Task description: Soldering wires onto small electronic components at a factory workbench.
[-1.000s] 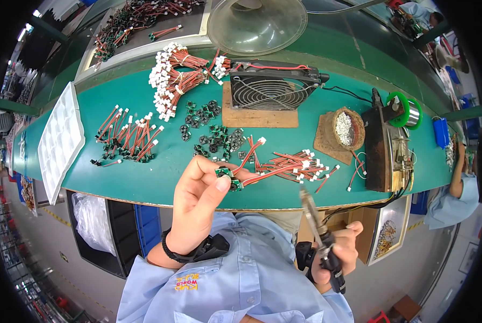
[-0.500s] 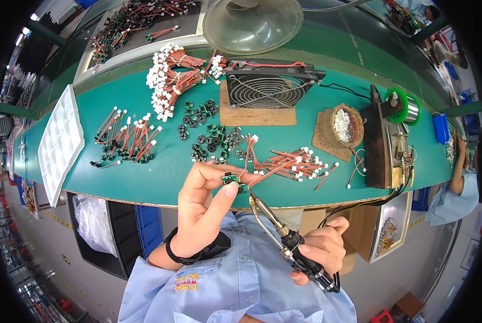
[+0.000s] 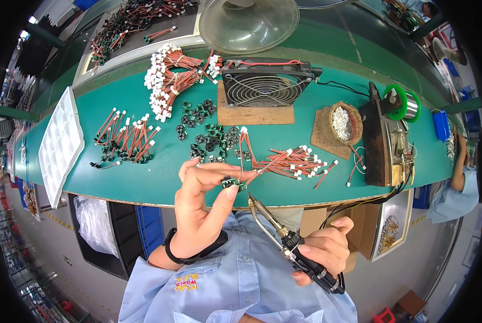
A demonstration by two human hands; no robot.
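Observation:
My left hand (image 3: 200, 212), with a black band at its wrist, pinches a small green circuit board (image 3: 232, 183) between thumb and fingers, above the bench's front edge. Red wires with a white connector (image 3: 244, 130) rise behind the board. How many of these wires join it I cannot tell. A black-handled soldering iron (image 3: 274, 224) with a thin metal tube beside its shaft is gripped in my right hand (image 3: 327, 250). Its tip points up and left, just below the board and apart from it. Red cables with white plugs (image 3: 295, 162) lie beyond my hands.
Loose switch-like parts (image 3: 211, 137) lie mid-bench, wired boards (image 3: 125, 140) to the left. Bundled cables (image 3: 171, 81) and a fan (image 3: 265, 89) stand behind. At right are a bowl of white bits (image 3: 342, 125), the soldering machine (image 3: 381, 148) and a solder reel (image 3: 409, 106). A white tray (image 3: 60, 145) stands far left.
The iron's tip has drawn slightly down and away from the board. My left hand has tilted the board, and the wire with its white connector has swung a little left.

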